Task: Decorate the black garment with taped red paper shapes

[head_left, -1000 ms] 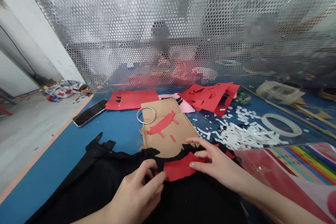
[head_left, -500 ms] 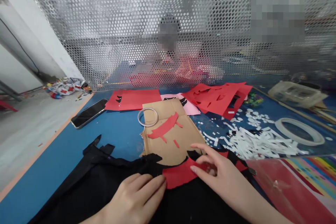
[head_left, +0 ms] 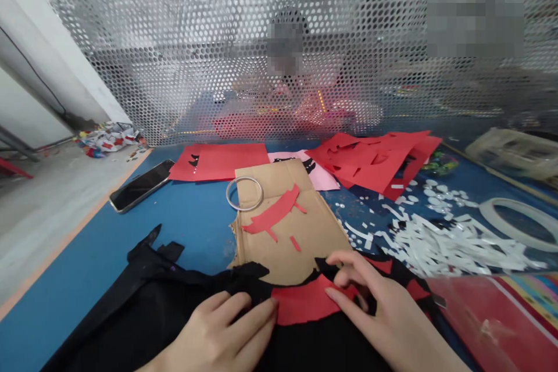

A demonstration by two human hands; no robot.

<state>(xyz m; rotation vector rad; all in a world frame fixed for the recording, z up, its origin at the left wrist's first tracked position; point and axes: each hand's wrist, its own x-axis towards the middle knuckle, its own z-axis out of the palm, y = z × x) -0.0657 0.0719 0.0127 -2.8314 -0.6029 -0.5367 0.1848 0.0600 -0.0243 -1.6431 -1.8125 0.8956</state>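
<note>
A curved red piece [head_left: 303,302], like cut paper or thin cloth, lies on the black cloth [head_left: 143,308] in front of me. My left hand [head_left: 224,325] is closed, its fingertips at the piece's left edge; the thumb is hidden. Over the right end is my right hand [head_left: 370,296], open, thumb and forefinger apart. Its thumb tip rests at the red piece, while the other fingers curl underneath, partly hidden. Just beyond, a brown cardboard sheet [head_left: 300,261] carries a long red cutout [head_left: 272,212] and a small red strip [head_left: 295,243].
A ring [head_left: 228,200] overlaps the cardboard's left edge. Leftward lies a phone [head_left: 142,186]. Red sheets [head_left: 226,160] sit before a perforated metal screen [head_left: 196,23], with people behind it. At right are white paper strips [head_left: 462,250], a tape roll [head_left: 518,235] and a plastic box [head_left: 518,151].
My view has shifted slightly, so the table items appear a little displaced. The right forefinger has come down closer to the thumb. The left hand stays at the red piece's left edge.
</note>
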